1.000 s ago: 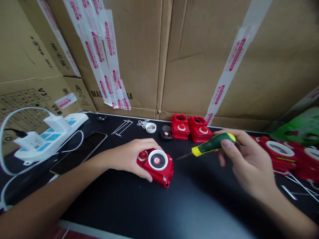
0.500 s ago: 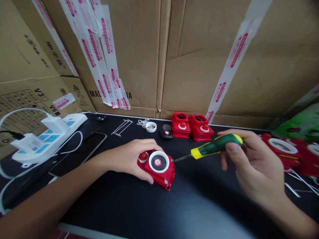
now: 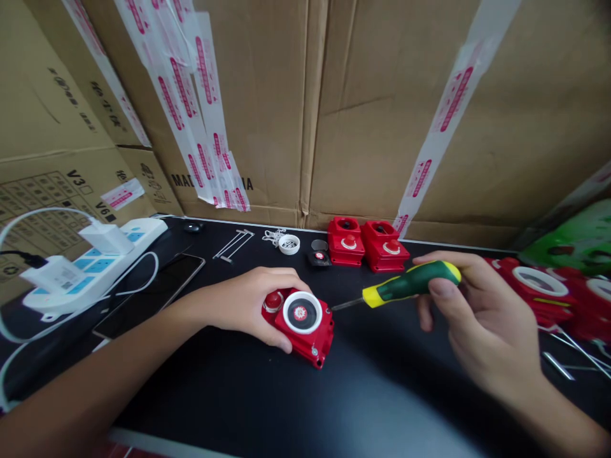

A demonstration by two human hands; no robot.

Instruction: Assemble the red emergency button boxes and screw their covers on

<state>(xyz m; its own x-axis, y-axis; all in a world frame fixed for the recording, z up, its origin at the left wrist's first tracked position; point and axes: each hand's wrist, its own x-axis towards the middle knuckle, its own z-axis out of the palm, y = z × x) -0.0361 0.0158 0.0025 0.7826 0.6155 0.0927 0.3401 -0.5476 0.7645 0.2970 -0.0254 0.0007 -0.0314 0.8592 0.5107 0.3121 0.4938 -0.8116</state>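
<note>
My left hand point(image 3: 251, 304) grips a red device point(image 3: 305, 327) with a white-ringed black dial and a red button, holding it on the black table point(image 3: 267, 407). My right hand point(image 3: 477, 312) pinches a screwdriver point(image 3: 405, 285) with a green and yellow handle. Its metal tip points left and touches the device's right upper corner.
Two red units point(image 3: 367, 245) stand at the back by the cardboard wall, with a white ring point(image 3: 289, 243) and metal pins point(image 3: 233, 243) to their left. A white power strip point(image 3: 90, 264) and a phone point(image 3: 153, 292) lie at the left. More red devices point(image 3: 548, 292) lie at the right.
The screwdriver's tip moved left from free air to the red device's right corner. My left hand kept holding the device in place.
</note>
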